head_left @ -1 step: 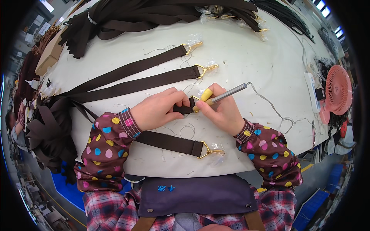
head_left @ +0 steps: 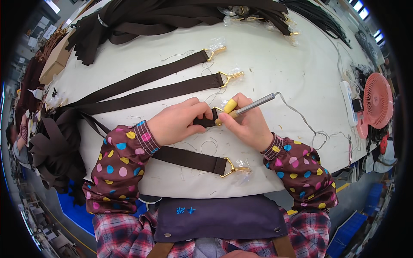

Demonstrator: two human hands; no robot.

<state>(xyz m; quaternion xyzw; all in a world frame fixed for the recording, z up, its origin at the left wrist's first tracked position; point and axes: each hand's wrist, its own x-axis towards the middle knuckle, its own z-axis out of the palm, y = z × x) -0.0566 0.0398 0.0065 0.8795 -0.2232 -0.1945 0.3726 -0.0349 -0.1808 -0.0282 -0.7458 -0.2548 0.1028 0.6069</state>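
Dark brown strap (head_left: 208, 123) gripped at the ringed end, pen-like tool (head_left: 258, 103) against or near it

I see the strap as a flat, dark band with a gold loop (head_left: 217, 108) at its end. Only a short piece shows between the left hand (head_left: 176, 119) and the right hand (head_left: 247, 127), over the middle of the pale table (head_left: 309, 77). The tool has a slim grey barrel, with a grey cord (head_left: 297, 109) leaving its upper end.

The strap's visible long axis runs roughly sideways, its loop end pointing right. The tool slants down-left toward that end; fingers hide its tip from me. The left hand is curled narrow, holding the strap; the right pinches the tool.
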